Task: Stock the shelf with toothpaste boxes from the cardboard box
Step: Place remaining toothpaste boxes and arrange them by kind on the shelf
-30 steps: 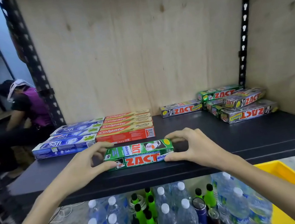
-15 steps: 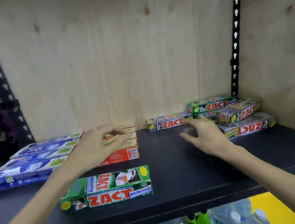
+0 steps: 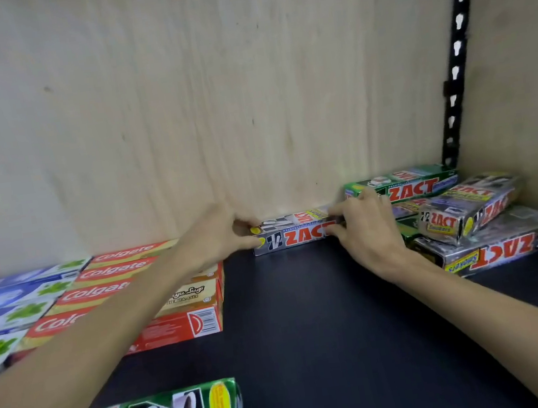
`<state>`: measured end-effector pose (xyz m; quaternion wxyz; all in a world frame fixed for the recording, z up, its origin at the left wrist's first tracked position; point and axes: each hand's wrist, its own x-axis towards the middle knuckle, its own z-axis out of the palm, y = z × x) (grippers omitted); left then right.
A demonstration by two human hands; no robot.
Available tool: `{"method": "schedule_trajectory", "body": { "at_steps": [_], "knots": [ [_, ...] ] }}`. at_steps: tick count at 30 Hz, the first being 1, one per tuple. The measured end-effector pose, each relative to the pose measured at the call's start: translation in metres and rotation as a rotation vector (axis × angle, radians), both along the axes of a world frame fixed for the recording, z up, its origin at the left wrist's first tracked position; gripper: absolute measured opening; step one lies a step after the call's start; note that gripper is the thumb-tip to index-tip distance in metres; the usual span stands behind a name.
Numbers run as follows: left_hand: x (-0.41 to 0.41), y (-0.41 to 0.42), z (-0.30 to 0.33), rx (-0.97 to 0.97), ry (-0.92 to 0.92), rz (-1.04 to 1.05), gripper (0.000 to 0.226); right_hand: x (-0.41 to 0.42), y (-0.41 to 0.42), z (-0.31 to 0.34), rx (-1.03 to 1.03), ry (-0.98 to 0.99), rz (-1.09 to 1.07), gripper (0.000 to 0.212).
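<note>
Silver ZACT box (image 3: pixel 294 233) lies lengthwise along the back wall (image 3: pixel 212 108); left hand (image 3: pixel 217 242) and right hand (image 3: pixel 365 224) pinch its opposite ends.

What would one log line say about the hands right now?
step: straightening | left hand: gripping silver ZACT toothpaste box | right hand: gripping other end | place: back of black shelf

Pale plywood back panel (image 3: pixel 210 91) meets a black slotted upright (image 3: pixel 456 49) at right.

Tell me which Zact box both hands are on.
The silver Zact box lying alone against the back wall: left hand grips its left end, right hand its right end.
</note>
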<state>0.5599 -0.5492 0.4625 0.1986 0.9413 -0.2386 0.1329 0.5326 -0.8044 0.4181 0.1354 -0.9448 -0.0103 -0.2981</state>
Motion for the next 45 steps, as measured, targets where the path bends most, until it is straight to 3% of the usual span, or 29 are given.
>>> {"method": "schedule_trajectory", "body": {
  "at_steps": [9, 14, 20, 25, 28, 31, 34, 39, 42, 45],
  "knots": [
    [0.001, 0.023, 0.007, -0.015, 0.048, 0.133, 0.035, -0.001, 0.021, 0.0, 0.057, -0.052, 0.147, 0.02],
    [-0.001, 0.036, 0.012, -0.032, 0.09, 0.187, 0.03, 0.001, 0.019, 0.005, 0.362, -0.082, 0.285, 0.021],
    [-0.004, 0.033, 0.012, -0.047, 0.087, 0.211, 0.028, 0.008, 0.014, -0.005, 0.144, -0.088, 0.056, 0.038],
    [-0.005, 0.038, 0.008, -0.094, 0.077, 0.199, 0.026, 0.011, 0.011, -0.009, 0.202, -0.047, 0.063, 0.048],
    [-0.009, 0.039, 0.006, -0.148, 0.094, 0.165, 0.037, 0.006, 0.012, -0.009, 0.212, -0.046, 0.068, 0.049],
    [-0.016, 0.033, 0.007, -0.189, 0.153, 0.139, 0.061, -0.013, 0.013, -0.007, 0.286, -0.076, 0.105, 0.052],
    [-0.027, 0.013, 0.016, -0.2, 0.132, 0.096, 0.078, -0.051, 0.01, 0.007, 0.188, -0.239, 0.19, 0.04],
    [-0.075, -0.067, 0.041, -0.304, 0.027, -0.061, 0.057, -0.109, -0.044, 0.017, 0.09, -0.517, 0.138, 0.026],
    [-0.102, -0.13, 0.039, -0.324, 0.085, -0.161, 0.056, -0.127, -0.101, 0.014, 0.151, -0.495, -0.038, 0.03],
    [-0.116, -0.182, 0.021, -0.277, 0.113, -0.172, 0.062, -0.125, -0.149, 0.007, 0.219, -0.346, -0.184, 0.039]
  ]
}}
